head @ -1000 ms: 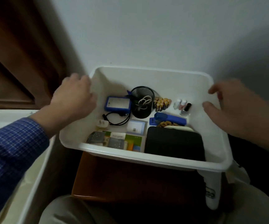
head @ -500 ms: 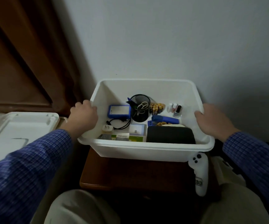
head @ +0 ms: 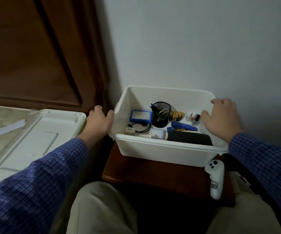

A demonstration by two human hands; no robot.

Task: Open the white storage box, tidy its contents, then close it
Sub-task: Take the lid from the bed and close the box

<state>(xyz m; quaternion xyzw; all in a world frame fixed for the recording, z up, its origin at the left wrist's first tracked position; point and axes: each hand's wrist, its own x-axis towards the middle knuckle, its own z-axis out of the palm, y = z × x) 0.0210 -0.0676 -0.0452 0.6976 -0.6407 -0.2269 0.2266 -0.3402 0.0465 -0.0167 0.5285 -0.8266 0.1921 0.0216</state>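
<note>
Both hands have come off the white storage box [head: 166, 149], which sits on the brown stool's [head: 153, 173] top: the left hand [head: 100, 122] hangs relaxed beside its left rim and the right hand [head: 220, 117] hovers, fingers spread, over the right rim, neither gripping. Rigid, smooth plastic, probably light; best held under the side rims. Its lid [head: 35, 141] lies off to the left, and a white controller [head: 215, 178] leans at the stool's right front corner, near the box.
</note>
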